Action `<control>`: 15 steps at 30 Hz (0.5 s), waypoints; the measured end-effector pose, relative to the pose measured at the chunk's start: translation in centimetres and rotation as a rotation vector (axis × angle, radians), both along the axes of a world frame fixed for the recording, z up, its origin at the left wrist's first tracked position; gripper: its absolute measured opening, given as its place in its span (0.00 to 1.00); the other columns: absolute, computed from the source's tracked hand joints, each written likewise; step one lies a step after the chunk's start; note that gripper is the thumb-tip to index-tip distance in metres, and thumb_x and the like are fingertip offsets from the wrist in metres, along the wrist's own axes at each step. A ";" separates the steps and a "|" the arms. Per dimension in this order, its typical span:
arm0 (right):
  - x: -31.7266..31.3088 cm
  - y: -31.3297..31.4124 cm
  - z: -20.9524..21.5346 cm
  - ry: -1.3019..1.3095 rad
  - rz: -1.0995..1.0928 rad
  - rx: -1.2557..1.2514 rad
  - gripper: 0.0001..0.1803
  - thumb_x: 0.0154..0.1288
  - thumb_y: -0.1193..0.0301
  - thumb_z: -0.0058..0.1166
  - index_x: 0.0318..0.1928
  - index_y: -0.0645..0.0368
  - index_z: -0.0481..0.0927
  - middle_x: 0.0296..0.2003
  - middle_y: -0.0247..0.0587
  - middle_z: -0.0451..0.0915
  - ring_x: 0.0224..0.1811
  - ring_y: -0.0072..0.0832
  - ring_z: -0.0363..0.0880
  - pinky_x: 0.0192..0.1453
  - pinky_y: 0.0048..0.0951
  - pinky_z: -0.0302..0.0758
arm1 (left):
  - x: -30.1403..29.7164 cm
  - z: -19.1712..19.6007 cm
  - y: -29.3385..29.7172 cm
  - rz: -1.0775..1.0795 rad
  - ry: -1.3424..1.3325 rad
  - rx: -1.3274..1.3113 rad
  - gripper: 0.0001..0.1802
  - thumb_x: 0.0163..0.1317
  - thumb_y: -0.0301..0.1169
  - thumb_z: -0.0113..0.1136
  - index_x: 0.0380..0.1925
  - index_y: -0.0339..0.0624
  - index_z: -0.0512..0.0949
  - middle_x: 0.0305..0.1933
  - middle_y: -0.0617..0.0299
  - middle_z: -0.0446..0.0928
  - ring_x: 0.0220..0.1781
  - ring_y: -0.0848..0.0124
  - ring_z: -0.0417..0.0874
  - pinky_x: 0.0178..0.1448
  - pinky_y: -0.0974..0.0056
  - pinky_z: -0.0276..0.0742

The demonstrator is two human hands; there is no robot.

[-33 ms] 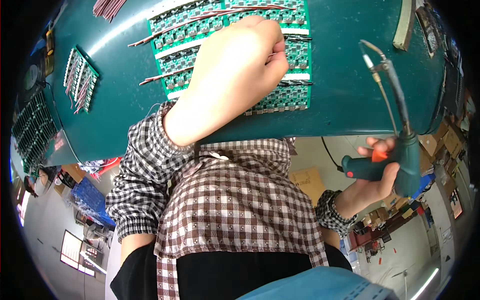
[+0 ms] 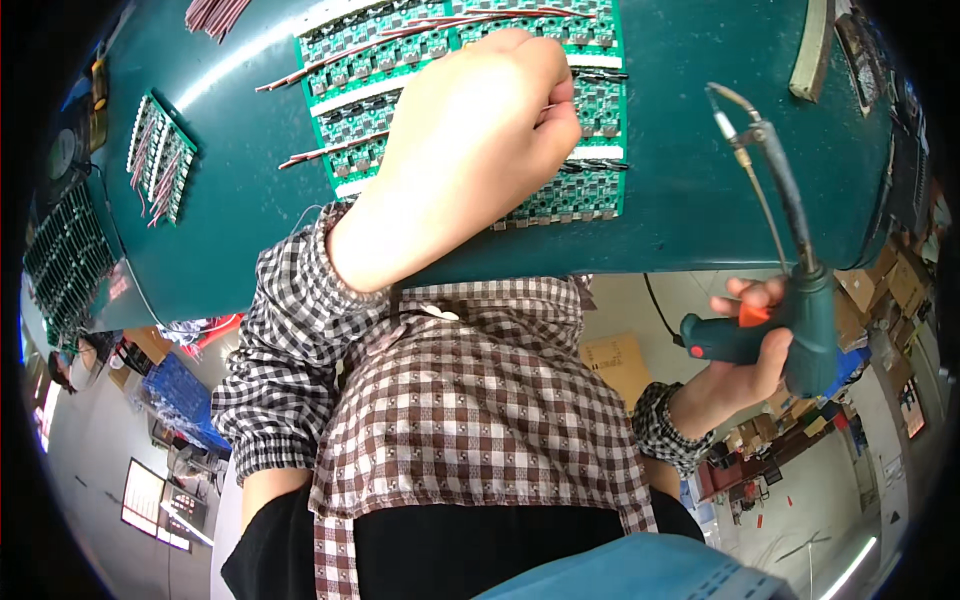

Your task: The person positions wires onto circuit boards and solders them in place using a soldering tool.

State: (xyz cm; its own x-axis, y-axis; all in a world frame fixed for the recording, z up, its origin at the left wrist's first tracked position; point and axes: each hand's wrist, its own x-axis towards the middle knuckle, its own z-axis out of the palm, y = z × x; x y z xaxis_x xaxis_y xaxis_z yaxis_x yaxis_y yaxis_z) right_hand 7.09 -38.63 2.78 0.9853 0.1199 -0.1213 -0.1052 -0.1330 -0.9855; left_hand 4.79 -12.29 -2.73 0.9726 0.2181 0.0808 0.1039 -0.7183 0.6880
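My left hand (image 2: 475, 140) is closed and rests over a panel of green circuit boards (image 2: 600, 190) at the table's near edge. Its fingertips are pressed together and mostly hidden, so what they pinch cannot be made out. Red and black wires (image 2: 345, 148) lie across the panel, and short black wire ends (image 2: 600, 75) stick out past its right side. In my right hand (image 2: 735, 385), off to the right, is a green soldering gun (image 2: 812, 335) with an orange trigger. A thin feed tube runs up to its bent tip, which points up and left, apart from the panel.
The dark green tabletop (image 2: 690, 200) curves across the view. A smaller board with wires (image 2: 160, 160) lies to the left, and a bundle of red wires (image 2: 217, 15) at the back left. Dark grid panels (image 2: 70, 260) sit at the left edge; a pale strip (image 2: 808, 50) lies at the back right.
The soldering gun's tip has moved slightly left, toward the panel. The panel's right side and my left fingers have shifted a touch to the right.
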 end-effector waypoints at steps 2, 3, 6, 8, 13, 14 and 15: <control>-1.0 0.5 0.2 0.017 0.043 -0.039 0.26 0.59 0.59 0.50 0.48 0.72 0.69 0.35 0.48 0.74 0.34 0.39 0.78 0.29 0.30 0.81 | 0.0 0.0 -0.1 -0.001 0.004 -0.025 0.04 0.44 0.22 0.56 0.20 0.39 0.71 0.20 0.60 0.68 0.21 0.67 0.71 0.27 0.66 0.68; -1.5 0.7 0.2 0.019 0.062 -0.058 0.26 0.58 0.59 0.51 0.47 0.73 0.69 0.33 0.49 0.74 0.33 0.38 0.78 0.29 0.30 0.81 | -0.1 -0.1 -0.2 0.002 0.003 -0.018 0.04 0.44 0.22 0.56 0.20 0.39 0.71 0.20 0.60 0.68 0.21 0.67 0.71 0.26 0.66 0.68; -2.1 1.3 0.2 0.013 0.113 -0.088 0.26 0.57 0.61 0.53 0.44 0.75 0.69 0.30 0.49 0.73 0.30 0.36 0.77 0.27 0.31 0.81 | -0.2 -0.1 -0.4 0.014 -0.007 -0.009 0.05 0.44 0.22 0.57 0.20 0.39 0.70 0.20 0.60 0.68 0.21 0.67 0.71 0.26 0.66 0.68; -2.4 1.8 0.2 0.050 0.140 -0.117 0.25 0.56 0.61 0.53 0.42 0.75 0.70 0.29 0.49 0.73 0.30 0.35 0.77 0.28 0.31 0.81 | -0.4 -0.2 -0.3 0.028 -0.012 -0.006 0.05 0.43 0.22 0.57 0.20 0.39 0.70 0.20 0.61 0.68 0.21 0.67 0.71 0.26 0.66 0.68; -2.6 2.0 0.2 0.074 0.174 -0.158 0.24 0.55 0.62 0.54 0.40 0.75 0.71 0.28 0.49 0.73 0.30 0.35 0.76 0.30 0.32 0.81 | -0.3 -0.3 -0.8 0.037 -0.055 0.029 0.06 0.43 0.21 0.57 0.20 0.40 0.70 0.20 0.62 0.69 0.20 0.67 0.72 0.25 0.66 0.68; -2.7 2.0 0.1 0.076 0.169 -0.161 0.24 0.55 0.62 0.54 0.40 0.75 0.71 0.28 0.49 0.73 0.30 0.35 0.76 0.30 0.32 0.81 | -0.3 -0.4 -0.8 0.040 -0.055 0.028 0.06 0.43 0.21 0.57 0.20 0.40 0.70 0.20 0.62 0.69 0.20 0.67 0.72 0.25 0.66 0.68; -2.7 2.0 0.1 0.078 0.164 -0.163 0.24 0.55 0.63 0.54 0.40 0.76 0.71 0.28 0.49 0.73 0.30 0.35 0.76 0.31 0.32 0.81 | -0.3 -0.4 -0.8 0.040 -0.069 0.019 0.06 0.43 0.21 0.57 0.19 0.40 0.70 0.20 0.62 0.69 0.21 0.67 0.72 0.25 0.66 0.69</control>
State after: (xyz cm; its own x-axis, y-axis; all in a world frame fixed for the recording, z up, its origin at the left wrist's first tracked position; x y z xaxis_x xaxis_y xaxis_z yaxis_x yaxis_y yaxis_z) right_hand 4.37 -36.63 2.90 0.9413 0.2498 -0.2272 -0.1441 -0.3113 -0.9393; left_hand 4.51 -13.09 -3.14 0.9551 0.2544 0.1516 0.0857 -0.7275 0.6807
